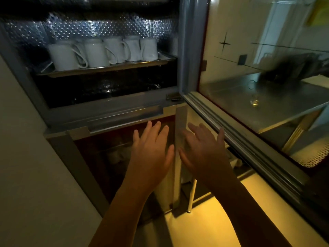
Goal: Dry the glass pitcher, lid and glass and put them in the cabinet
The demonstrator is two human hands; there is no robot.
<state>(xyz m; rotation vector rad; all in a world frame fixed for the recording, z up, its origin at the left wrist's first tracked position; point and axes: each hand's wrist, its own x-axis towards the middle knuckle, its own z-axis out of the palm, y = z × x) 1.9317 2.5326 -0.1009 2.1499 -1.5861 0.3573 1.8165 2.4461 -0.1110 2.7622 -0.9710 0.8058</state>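
Cabinet (114, 113) straight ahead, dim. Upper compartment open, its glazed upper door (192, 50) swung out to the right. On the upper shelf, a metal tray (106, 69) carrying a row of white mugs (96, 52), handles turned various ways, packed close and touching. Behind them, a dimpled metal back wall (99, 27) catching the light. Space under the tray dark; contents not resolved.

Glass (255, 101): small, clear, upright, seen in the pane of the upper door, standing on a steel bench (267, 93). Cannot tell whether seen through the pane or as a reflection.

Markings on the pane: a black four-pointed star (224, 43), thin black lines, a small dark square. Decoration only; nothing that reads as lettering or a brand.

Lower compartment closed on the left by a dark lower door pane (106, 148); a pale blurred shape behind it, not identifiable.

Left hand (153, 150): released, fingers straight and spread, palm toward the dark pane, grasping nothing. Contact with the pane not determinable.

Right hand (203, 150): released, fingers straight and spread, grasping nothing, just beside the left hand, fingertips at a pale vertical strip (181, 120) between the lower doors, thumb close under the bottom rail of the upper door. Touching or apart: cannot tell.

Metal bar handle (193, 193) upright below the right wrist. Plain wall (26, 157) on the left.
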